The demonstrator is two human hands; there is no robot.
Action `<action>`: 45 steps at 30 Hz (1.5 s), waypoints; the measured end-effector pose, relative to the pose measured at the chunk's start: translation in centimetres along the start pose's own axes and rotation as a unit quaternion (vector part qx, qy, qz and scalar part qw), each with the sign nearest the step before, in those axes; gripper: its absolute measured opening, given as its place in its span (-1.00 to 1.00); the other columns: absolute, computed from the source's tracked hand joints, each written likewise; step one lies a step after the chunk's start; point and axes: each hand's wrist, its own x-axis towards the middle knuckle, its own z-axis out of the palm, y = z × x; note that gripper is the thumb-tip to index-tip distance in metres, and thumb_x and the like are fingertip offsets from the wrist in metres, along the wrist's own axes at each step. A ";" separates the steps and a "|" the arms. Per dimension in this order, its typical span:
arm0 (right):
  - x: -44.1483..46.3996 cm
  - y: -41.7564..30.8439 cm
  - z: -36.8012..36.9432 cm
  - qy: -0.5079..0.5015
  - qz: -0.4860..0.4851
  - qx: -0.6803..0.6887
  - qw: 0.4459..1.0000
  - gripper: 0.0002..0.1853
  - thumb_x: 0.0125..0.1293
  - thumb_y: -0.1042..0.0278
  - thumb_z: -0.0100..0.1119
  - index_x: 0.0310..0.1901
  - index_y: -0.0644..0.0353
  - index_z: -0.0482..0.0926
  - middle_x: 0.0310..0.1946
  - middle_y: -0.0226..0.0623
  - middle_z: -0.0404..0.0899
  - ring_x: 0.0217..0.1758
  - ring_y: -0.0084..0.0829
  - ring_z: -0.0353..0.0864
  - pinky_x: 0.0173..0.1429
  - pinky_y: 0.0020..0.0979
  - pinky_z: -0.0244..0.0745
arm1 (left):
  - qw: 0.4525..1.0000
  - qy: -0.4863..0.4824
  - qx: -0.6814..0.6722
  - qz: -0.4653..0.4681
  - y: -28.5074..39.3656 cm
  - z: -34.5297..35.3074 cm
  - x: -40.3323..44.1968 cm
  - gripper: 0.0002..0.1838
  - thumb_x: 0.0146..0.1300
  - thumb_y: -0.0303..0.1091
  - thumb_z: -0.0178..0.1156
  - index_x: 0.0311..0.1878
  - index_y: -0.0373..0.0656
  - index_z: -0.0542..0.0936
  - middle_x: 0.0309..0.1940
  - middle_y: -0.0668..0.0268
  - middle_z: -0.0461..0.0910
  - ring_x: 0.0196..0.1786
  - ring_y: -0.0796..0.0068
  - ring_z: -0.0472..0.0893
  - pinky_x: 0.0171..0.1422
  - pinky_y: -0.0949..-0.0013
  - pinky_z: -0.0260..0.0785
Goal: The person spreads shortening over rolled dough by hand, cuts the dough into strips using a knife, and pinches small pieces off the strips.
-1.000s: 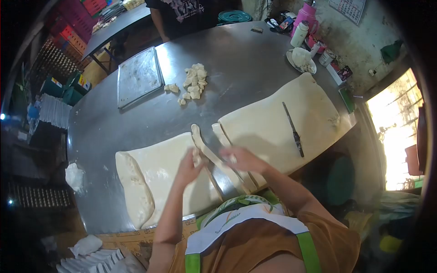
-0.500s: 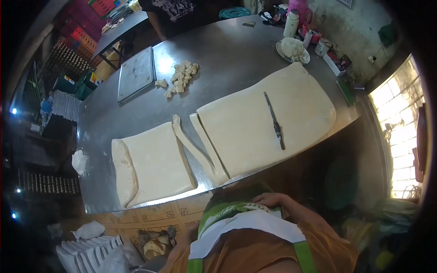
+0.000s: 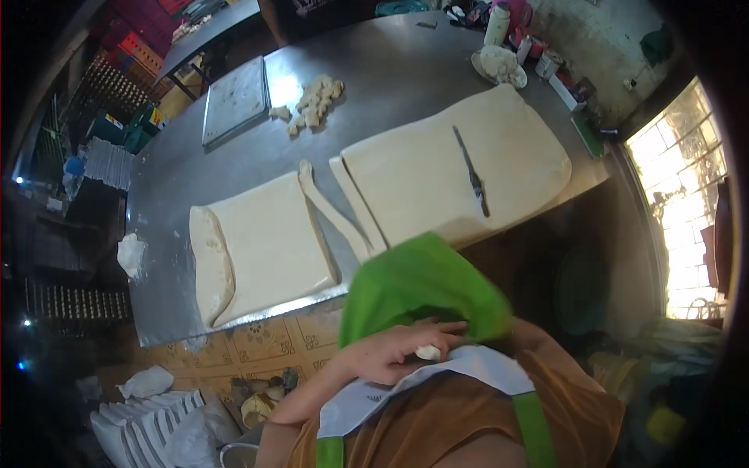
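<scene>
My left hand [image 3: 394, 355] is in front of my waist, its fingers bent around a small whitish lump [image 3: 427, 353] that I cannot identify. A green apron [image 3: 421, 273] bulges up in front of it, reaching the table edge. My right forearm [image 3: 537, 343] runs in behind the apron cloth, which hides most of the right hand. On the metal table [image 3: 390, 86] lies a large dough slab [image 3: 421, 171] with a dark, thin-bladed knife [image 3: 472, 173] on top. To the left rests a smaller dough slab [image 3: 269, 238] with one edge folded over. Dough strips [image 3: 331, 207] lie between the slabs.
Small dough pieces [image 3: 318, 101] sit beside a metal tray [image 3: 236, 101] at the back. A plate of white stuff [image 3: 499, 66], a bottle [image 3: 497, 25] and boxes stand at the right corner. White sacks [image 3: 148, 421] are on the floor. Another person's arm [image 3: 273, 22] shows behind the table.
My left hand has come up to my waist. The green apron has been raised and bulges forward. The view has tilted, so the table sits higher.
</scene>
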 end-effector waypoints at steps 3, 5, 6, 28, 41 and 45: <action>1.0 0.4 2.7 -0.002 0.017 -0.001 1.000 -0.48 0.42 0.05 0.17 0.27 0.21 0.51 0.17 -0.24 0.58 0.22 -0.40 0.52 0.36 -0.33 0.36 | 0.995 -0.026 -0.078 0.065 3.1 -1.3 -3.9 -0.66 0.18 -0.59 0.28 0.00 -0.14 0.46 0.37 -0.02 0.38 0.51 -0.06 0.27 0.51 -0.25 0.04; 1.8 -0.2 3.0 -0.005 0.029 -0.015 0.999 -0.48 0.42 0.05 0.17 0.27 0.21 0.51 0.17 -0.25 0.58 0.22 -0.40 0.52 0.35 -0.33 0.36 | 0.978 0.058 -0.144 0.139 4.4 -3.0 -9.2 -0.68 0.13 -0.60 0.32 -0.07 -0.15 0.47 0.24 -0.07 0.46 0.39 -0.08 0.38 0.45 -0.20 0.13; 2.4 -0.5 3.2 -0.008 0.034 -0.022 0.999 -0.48 0.42 0.05 0.17 0.26 0.21 0.51 0.17 -0.25 0.58 0.22 -0.40 0.52 0.35 -0.33 0.36 | 0.946 0.138 -0.208 0.204 5.0 -3.8 -12.1 -0.69 0.07 -0.62 0.35 -0.14 -0.16 0.49 0.10 -0.13 0.55 0.28 -0.11 0.48 0.40 -0.14 0.22; 5.3 4.3 13.9 -0.091 0.128 0.015 0.988 -0.51 0.42 0.04 0.16 0.21 0.23 0.54 0.13 -0.25 0.59 0.19 -0.41 0.53 0.31 -0.32 0.38 | 0.884 0.197 -0.254 0.339 8.9 -1.5 -8.8 -0.69 0.38 -0.45 0.17 -0.54 -0.22 0.45 -0.63 0.17 0.47 -0.66 0.22 0.46 -0.60 0.28 0.20; 3.5 5.8 10.6 -0.129 0.121 0.000 0.984 -0.52 0.42 0.03 0.16 0.18 0.24 0.56 0.10 -0.26 0.60 0.17 -0.42 0.54 0.29 -0.32 0.39 | 0.900 0.243 -0.209 0.296 8.9 0.4 -3.5 -0.67 0.40 -0.41 0.15 -0.55 -0.22 0.45 -0.65 0.14 0.49 -0.69 0.25 0.45 -0.63 0.31 0.21; 3.8 6.0 10.5 -0.147 0.119 -0.005 0.982 -0.52 0.42 0.03 0.15 0.18 0.24 0.57 0.09 -0.26 0.60 0.16 -0.42 0.54 0.29 -0.31 0.39 | 0.883 0.319 -0.217 0.267 9.1 1.7 -3.5 -0.64 0.41 -0.42 0.12 -0.59 -0.20 0.42 -0.67 0.12 0.49 -0.71 0.27 0.45 -0.63 0.31 0.22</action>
